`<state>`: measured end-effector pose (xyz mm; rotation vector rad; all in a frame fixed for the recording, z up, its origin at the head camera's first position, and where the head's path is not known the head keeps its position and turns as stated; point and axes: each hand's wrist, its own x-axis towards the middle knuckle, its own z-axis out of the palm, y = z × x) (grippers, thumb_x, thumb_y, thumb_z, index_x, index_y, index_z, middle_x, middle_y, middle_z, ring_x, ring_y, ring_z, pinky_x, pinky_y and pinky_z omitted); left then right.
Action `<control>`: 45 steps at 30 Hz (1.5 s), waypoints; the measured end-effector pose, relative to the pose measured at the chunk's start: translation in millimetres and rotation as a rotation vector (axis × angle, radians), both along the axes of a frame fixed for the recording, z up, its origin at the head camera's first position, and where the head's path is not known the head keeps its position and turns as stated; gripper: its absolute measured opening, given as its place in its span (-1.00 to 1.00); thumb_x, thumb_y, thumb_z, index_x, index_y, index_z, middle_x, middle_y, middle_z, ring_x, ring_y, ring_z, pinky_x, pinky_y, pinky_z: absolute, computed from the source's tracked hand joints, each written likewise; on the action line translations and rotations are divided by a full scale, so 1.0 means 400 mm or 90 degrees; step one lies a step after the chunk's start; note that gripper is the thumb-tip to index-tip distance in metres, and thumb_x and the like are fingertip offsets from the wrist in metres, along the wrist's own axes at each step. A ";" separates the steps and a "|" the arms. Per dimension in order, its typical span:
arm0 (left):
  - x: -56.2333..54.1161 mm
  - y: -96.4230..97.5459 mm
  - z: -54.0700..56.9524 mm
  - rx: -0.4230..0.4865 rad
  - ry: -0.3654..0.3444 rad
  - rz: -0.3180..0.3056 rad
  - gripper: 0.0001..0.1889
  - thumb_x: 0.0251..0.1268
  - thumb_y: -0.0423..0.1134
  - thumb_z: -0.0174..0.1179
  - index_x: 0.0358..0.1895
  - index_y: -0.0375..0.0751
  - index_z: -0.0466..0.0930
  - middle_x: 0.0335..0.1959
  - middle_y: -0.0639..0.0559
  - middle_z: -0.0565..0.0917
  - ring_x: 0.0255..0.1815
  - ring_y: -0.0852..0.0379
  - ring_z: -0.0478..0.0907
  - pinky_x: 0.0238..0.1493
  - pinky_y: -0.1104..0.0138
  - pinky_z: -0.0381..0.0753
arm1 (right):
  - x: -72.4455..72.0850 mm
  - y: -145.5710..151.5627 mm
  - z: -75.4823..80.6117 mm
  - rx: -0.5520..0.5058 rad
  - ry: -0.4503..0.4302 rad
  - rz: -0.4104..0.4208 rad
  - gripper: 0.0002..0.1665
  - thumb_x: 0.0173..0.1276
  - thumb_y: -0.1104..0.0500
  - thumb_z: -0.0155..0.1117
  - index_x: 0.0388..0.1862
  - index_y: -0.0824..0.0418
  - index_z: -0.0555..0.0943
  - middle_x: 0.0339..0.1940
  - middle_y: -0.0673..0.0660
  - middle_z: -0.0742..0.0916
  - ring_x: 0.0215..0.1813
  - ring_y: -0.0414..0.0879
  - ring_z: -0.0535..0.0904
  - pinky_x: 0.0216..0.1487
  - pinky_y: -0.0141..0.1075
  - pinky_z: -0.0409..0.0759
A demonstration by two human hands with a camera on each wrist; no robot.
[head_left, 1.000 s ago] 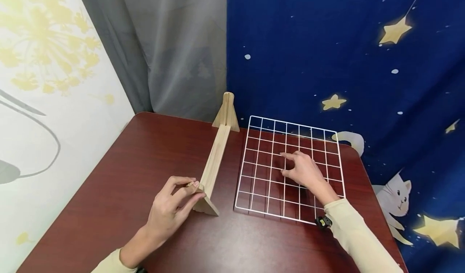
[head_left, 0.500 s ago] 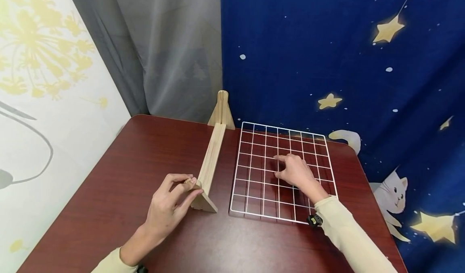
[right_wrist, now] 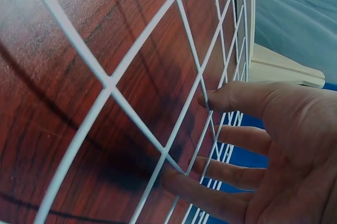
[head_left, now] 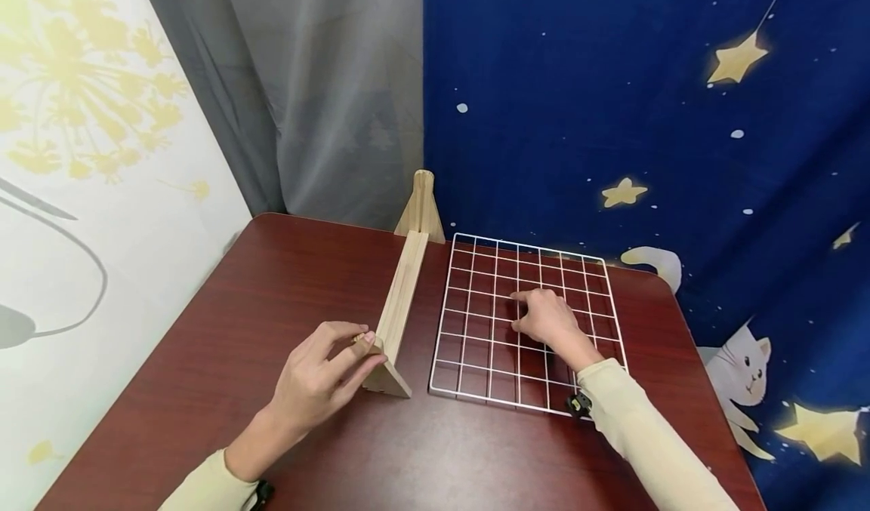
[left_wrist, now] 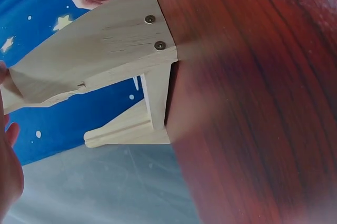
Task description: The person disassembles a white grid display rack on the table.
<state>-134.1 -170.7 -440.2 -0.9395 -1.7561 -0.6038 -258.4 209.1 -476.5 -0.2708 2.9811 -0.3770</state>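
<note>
A wooden stand has two upright end pieces joined by a low crossbar (head_left: pixel 401 300). My left hand (head_left: pixel 309 379) pinches the top of the near end piece (head_left: pixel 389 381) between thumb and fingers. In the left wrist view, two screw heads (left_wrist: pixel 150 19) show low on that piece. The far end piece (head_left: pixel 420 213) has a groove down its inner face. To the stand's right, a white wire grid panel (right_wrist: pixel 109 83) lies flat, close over the table. My right hand (head_left: pixel 547 318) holds the grid near its middle, thumb and fingers spread at the wires.
The dark red-brown table (head_left: pixel 204 375) ends at a grey curtain (head_left: pixel 340 103) and a blue star-printed curtain (head_left: pixel 530 103) behind. A white patterned wall covering (head_left: pixel 102 224) borders it on the left. The grid's far side reaches the table's back edge.
The grid's far side has come down, and the grid has slid slightly left toward the stand along with my right hand. My left hand stays on the near end piece.
</note>
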 end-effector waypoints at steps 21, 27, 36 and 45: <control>-0.022 -0.021 -0.002 0.071 0.030 0.006 -0.42 0.51 0.22 0.21 -0.03 -0.31 0.82 -0.04 -0.31 0.82 -0.01 -0.31 0.77 -0.04 0.02 0.65 | -0.003 -0.010 -0.035 0.010 0.028 0.013 -0.33 0.12 0.07 0.66 0.27 0.08 0.73 0.20 0.37 0.76 0.13 0.33 0.72 -0.03 0.20 0.72; -0.044 -0.043 -0.007 0.092 0.003 0.033 -0.36 0.59 0.27 0.06 0.00 -0.31 0.81 0.00 -0.31 0.82 0.08 -0.31 0.75 0.02 0.03 0.64 | -0.005 -0.007 -0.035 0.020 0.014 0.013 -0.30 0.15 0.04 0.67 0.31 0.06 0.71 0.16 0.35 0.75 0.07 0.31 0.72 -0.07 0.18 0.71; -0.099 -0.105 -0.040 0.016 -0.158 0.148 -0.19 0.57 0.48 -0.22 0.32 -0.09 0.70 0.44 -0.13 0.63 0.48 -0.22 0.55 0.16 -0.13 0.58 | -0.013 -0.016 -0.028 0.034 -0.013 -0.004 -0.28 0.17 0.01 0.67 0.35 0.01 0.70 0.27 0.33 0.72 0.25 0.31 0.67 0.13 0.23 0.67; -0.147 -0.139 -0.075 -0.066 -0.296 0.214 -0.34 0.56 0.35 -0.02 0.51 0.07 0.52 0.58 -0.06 0.48 0.70 -0.11 0.28 0.43 -0.21 0.48 | -0.006 -0.012 -0.027 0.037 -0.023 -0.015 -0.27 0.19 -0.01 0.66 0.37 -0.03 0.69 0.17 0.29 0.73 0.20 0.28 0.67 0.14 0.21 0.67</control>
